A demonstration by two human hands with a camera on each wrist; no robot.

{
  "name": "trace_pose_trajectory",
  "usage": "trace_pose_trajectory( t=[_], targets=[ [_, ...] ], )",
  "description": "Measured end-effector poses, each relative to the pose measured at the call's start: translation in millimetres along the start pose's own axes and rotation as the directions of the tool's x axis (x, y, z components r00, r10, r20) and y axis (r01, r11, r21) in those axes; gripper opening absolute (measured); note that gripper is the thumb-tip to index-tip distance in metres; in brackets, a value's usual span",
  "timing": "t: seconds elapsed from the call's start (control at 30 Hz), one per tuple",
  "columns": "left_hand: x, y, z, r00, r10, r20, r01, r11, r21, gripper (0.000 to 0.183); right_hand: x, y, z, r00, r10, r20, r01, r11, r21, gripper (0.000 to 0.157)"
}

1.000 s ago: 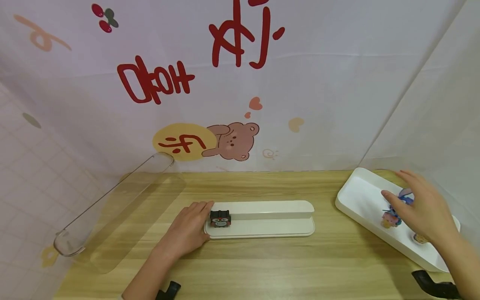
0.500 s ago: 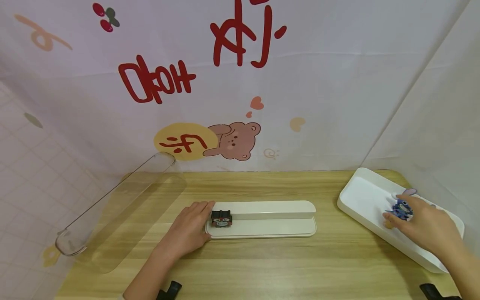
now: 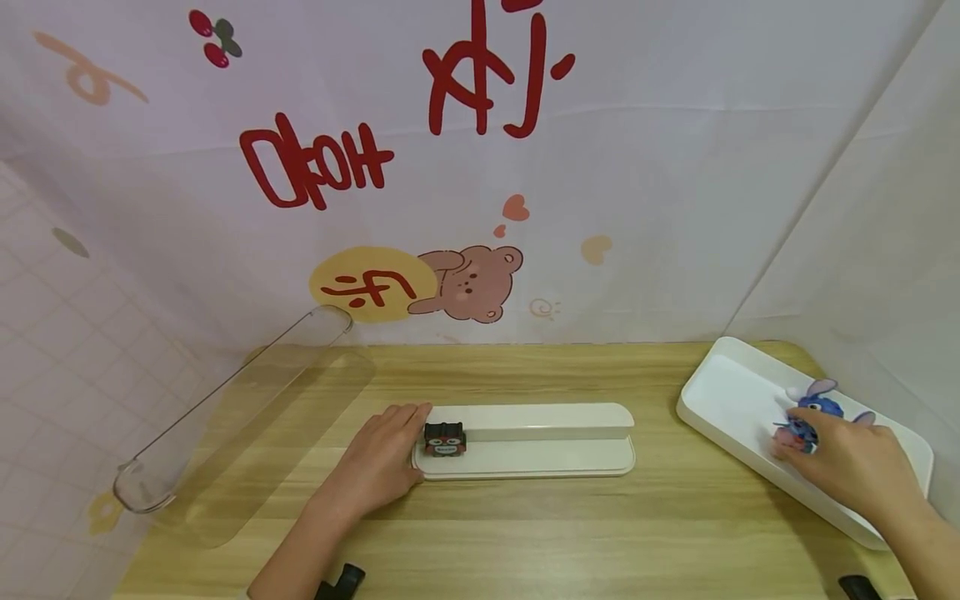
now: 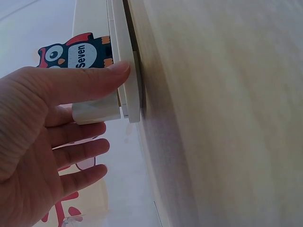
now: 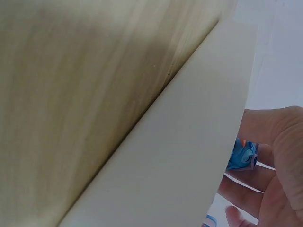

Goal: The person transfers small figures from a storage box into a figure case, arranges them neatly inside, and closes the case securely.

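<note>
A: Why across the end of the white stand [image 3: 547, 456] with the left hand [image 3: 382, 452]?

B: Presumably for steadiness: gripped at the left end, thumb in front and index finger behind, with the remaining fingers loosely extended. Placed on the lower step, just beside that hand: an owl block [image 3: 445, 440].

A: And with the right hand [image 3: 855, 462]?

B: Nearly closed, in a pinch around a small blue toy [image 3: 802, 429] within the white tray [image 3: 738, 451]. Probably held from above to pass over the tray wall. Raised off the tray floor or not: impossible to tell.

A: And at far left?

B: A clear cover [image 3: 243, 423], well apart from both hands, perhaps set aside to leave working room around the stand.
</note>
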State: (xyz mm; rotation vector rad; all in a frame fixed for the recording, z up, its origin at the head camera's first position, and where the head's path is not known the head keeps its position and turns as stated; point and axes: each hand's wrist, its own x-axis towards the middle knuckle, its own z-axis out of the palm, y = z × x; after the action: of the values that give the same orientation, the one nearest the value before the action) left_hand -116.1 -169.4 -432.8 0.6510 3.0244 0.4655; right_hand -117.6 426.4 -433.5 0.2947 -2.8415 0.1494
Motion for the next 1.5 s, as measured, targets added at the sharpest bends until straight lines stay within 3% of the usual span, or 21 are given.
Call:
trace_pose_trajectory(
  t=[0.1,0.3,0.57,0.93,1.07,1.37,1.5],
  targets=[
    [-0.1,0.2,-0.1,1.0,0.0,0.001,0.0,1.0,-0.007,0.092,0,1,0.6,1.0,0.012,0.014,-0.012,1.0,0.012,0.05],
    [-0.2,-0.7,0.8,1.0,0.003,-0.004,-0.003,1.0,-0.005,0.092,1,5,-1.1,0.991,0.103,0.081,-0.109,0.991,0.079,0.059],
    [0.0,-1.4,1.7,1.0,0.003,-0.01,-0.002,1.0,0.01,0.092,2,4,-6.3,0.988,0.148,0.049,-0.154,0.974,0.167,0.053],
    [-0.2,0.3,0.9,1.0,0.004,-0.009,-0.004,1.0,0.011,0.092,2,-12,-16.3,0.978,0.202,-0.051,-0.187,0.959,0.215,0.061],
    [-0.8,1.2,-0.3,1.0,0.003,-0.009,-0.002,1.0,0.01,0.091,6,-22,-21.3,0.968,0.214,-0.127,-0.179,0.953,0.244,0.06],
    [-0.8,0.7,-0.1,1.0,0.003,-0.005,-0.003,1.0,-0.007,0.092,13,-43,-21.2,0.91,0.189,-0.369,-0.057,0.938,0.341,0.057],
    [-0.8,-0.1,0.2,1.0,0.003,-0.007,-0.003,1.0,-0.003,0.092,17,-54,-21.5,0.901,0.196,-0.386,-0.044,0.929,0.367,0.059]
  ],
)
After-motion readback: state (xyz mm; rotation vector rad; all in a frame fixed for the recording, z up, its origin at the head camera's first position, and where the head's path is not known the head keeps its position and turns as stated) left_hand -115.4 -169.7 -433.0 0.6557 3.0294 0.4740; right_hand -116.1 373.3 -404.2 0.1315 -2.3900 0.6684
